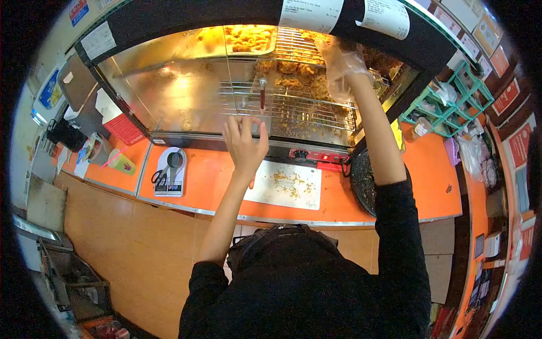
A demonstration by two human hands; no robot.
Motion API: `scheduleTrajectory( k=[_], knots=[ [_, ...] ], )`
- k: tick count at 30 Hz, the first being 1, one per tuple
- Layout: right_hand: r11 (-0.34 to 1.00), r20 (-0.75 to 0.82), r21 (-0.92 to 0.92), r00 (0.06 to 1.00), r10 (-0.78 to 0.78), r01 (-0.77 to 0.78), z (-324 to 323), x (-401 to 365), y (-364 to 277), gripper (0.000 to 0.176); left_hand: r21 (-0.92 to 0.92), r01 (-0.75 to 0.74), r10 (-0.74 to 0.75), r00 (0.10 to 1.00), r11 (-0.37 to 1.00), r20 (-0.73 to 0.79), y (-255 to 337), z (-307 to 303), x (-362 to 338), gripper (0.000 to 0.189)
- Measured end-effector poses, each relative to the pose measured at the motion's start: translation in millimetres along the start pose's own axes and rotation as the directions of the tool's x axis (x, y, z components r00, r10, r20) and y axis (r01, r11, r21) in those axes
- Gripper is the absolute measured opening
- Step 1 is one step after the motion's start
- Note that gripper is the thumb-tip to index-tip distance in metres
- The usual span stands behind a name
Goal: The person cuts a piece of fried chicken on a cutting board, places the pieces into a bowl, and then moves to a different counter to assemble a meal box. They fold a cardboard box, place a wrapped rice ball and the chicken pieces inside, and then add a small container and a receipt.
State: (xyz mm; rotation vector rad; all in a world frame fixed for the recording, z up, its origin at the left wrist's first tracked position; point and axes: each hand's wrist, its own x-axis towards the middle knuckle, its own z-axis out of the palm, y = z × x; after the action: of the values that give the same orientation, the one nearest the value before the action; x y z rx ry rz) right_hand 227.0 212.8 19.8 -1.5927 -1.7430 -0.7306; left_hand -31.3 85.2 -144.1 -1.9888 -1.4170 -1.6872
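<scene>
A lit glass display cabinet (169, 101) has wire racks holding pieces of fried food (293, 70), with a tray of more food (248, 39) at the upper level. My right hand (345, 65), covered by a clear plastic bag or glove, reaches inside at the upper right, beside the food; its fingers are blurred under the plastic, and whether they hold a piece cannot be made out. My left hand (245, 144) is bare and raised in front of the glass, just below the thermometer (262, 95). Its fingers are apart and nothing is in it.
On the orange counter (214, 181) are a white scale (169, 189) with scissors, a crumb-covered white board (285, 185) and a dark round pan (363, 182). A green cup (121, 162) and red box (121, 124) stand left, green baskets (451, 101) right. Receipts (310, 14) hang above.
</scene>
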Motion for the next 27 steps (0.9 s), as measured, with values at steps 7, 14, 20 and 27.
scheduleTrajectory(
  k=[7,14,20,27],
  knots=[
    [0.987,0.126,-0.020,0.979,0.160,-0.158,42,62,2,0.059,0.051,0.102,-0.102,0.995,0.993,-0.006,-34,-40,-26,0.012],
    [0.983,0.219,0.044,0.962,0.165,-0.179,-2,-10,-18,0.069,0.037,0.211,-0.214,0.972,0.977,0.095,-75,-43,-66,0.013],
    [0.315,0.571,0.763,0.817,0.080,-0.565,-67,-195,-58,0.073,0.151,0.335,-0.356,0.716,0.930,0.600,-131,-1,-156,0.032],
    [0.582,0.880,0.415,0.471,-0.062,-0.699,41,-367,-64,0.055,0.263,0.291,-0.384,0.532,0.920,0.754,-132,22,-195,0.042]
  ],
)
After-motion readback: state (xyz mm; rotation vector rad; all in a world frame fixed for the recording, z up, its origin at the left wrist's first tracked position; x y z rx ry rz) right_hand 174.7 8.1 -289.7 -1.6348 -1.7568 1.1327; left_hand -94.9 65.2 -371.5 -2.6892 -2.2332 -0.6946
